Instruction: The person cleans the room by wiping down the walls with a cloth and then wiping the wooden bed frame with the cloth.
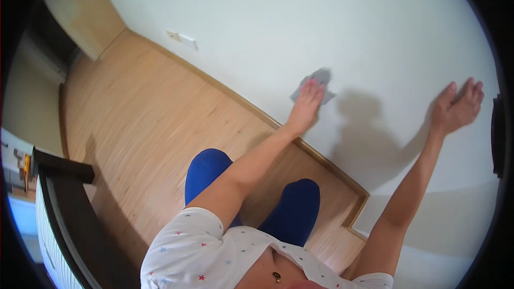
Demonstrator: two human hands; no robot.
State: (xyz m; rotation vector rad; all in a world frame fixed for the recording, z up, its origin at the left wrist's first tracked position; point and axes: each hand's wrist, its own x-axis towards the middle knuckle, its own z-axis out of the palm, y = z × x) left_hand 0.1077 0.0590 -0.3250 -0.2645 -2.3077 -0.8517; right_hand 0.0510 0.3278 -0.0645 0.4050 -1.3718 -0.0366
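A crumpled grey cloth (323, 76) lies against the white wall (257, 16), its edges sticking out around my left hand (307, 108). My left fingers press the cloth onto the wall, a little above the baseboard. Farther right, my right hand (458, 109) is held up at the wall with its fingers stretched and nothing in them. It looks to be resting on the wall surface, though its palm is hidden. My shadow falls on the wall between the two hands.
A wooden baseboard (225, 90) runs along the wall's foot and turns a corner near my knees. A white wall outlet (182, 39) is at upper left. Dark furniture (67, 208) stands at left on the wood floor (134, 112). A dark object (498, 136) is at far right.
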